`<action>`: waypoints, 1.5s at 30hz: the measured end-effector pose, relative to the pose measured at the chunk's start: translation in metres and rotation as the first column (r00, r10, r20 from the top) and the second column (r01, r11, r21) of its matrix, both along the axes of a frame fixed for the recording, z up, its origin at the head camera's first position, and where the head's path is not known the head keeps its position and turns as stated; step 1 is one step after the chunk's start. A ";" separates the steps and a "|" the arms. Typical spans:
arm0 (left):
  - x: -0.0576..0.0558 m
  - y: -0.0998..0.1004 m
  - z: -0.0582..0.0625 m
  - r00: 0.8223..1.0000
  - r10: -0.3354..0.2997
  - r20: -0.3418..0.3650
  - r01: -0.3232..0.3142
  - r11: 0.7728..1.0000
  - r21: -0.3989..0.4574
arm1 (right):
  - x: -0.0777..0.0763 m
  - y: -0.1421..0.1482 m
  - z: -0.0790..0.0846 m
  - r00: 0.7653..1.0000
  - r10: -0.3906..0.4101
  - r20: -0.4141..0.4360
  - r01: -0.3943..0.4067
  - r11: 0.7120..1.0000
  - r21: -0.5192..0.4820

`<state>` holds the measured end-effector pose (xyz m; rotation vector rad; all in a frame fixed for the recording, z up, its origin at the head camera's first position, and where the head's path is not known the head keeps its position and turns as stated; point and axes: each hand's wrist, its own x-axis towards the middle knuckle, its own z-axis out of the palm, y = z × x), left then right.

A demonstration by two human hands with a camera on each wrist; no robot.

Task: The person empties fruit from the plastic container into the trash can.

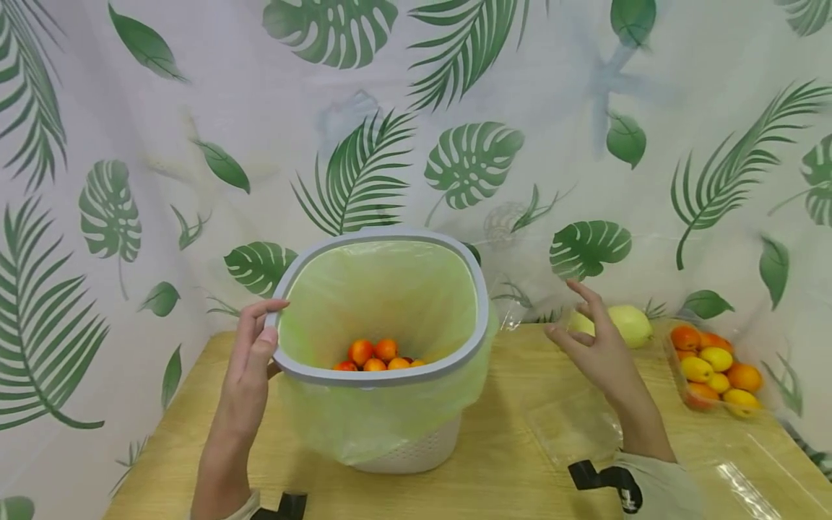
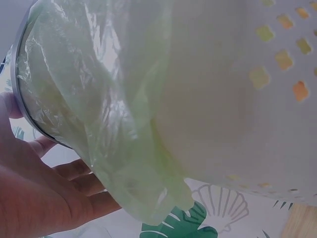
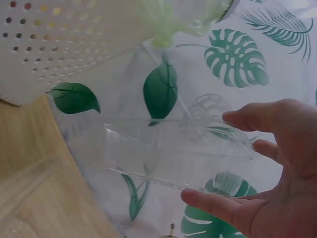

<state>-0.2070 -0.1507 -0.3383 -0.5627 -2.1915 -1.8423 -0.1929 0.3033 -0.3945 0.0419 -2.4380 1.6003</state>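
A perforated white trash bin (image 1: 416, 451) stands upright on the table, lined with a thin green plastic bag (image 1: 383, 282) that is folded out over its grey rim (image 1: 482, 318). Several orange-red round fruits (image 1: 373, 354) lie inside. My left hand (image 1: 243, 368) grips the rim at its left side, fingertips over the top edge and thumb outside. To the right of the bin, my right hand (image 1: 604, 354) is raised above the table. The right wrist view shows it holding a clear plastic box (image 3: 153, 151) between thumb and fingers; the box hardly shows in the head view.
At the back right, pale yellow-green large fruits (image 1: 629, 326) sit beside a clear container (image 1: 682, 375) of yellow and orange fruits. Clear plastic pieces (image 1: 572, 430) lie on the wooden table (image 1: 507, 462). A leaf-printed curtain (image 1: 390, 94) hangs close behind the table.
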 end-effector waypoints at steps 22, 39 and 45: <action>-0.001 0.000 -0.002 1.000 -0.001 0.002 0.001 1.000 0.001 | -0.021 -0.005 -0.039 0.991 0.039 0.132 -0.057 0.989 0.134; 0.002 -0.001 0.001 1.000 0.014 0.010 -0.014 1.000 -0.003 | 0.005 0.014 0.006 0.993 -0.015 -0.113 0.039 0.976 0.214; 0.002 0.001 0.001 1.000 0.006 0.004 -0.006 1.000 0.006 | 0.030 0.029 0.028 0.981 -0.107 -0.163 0.140 0.968 0.208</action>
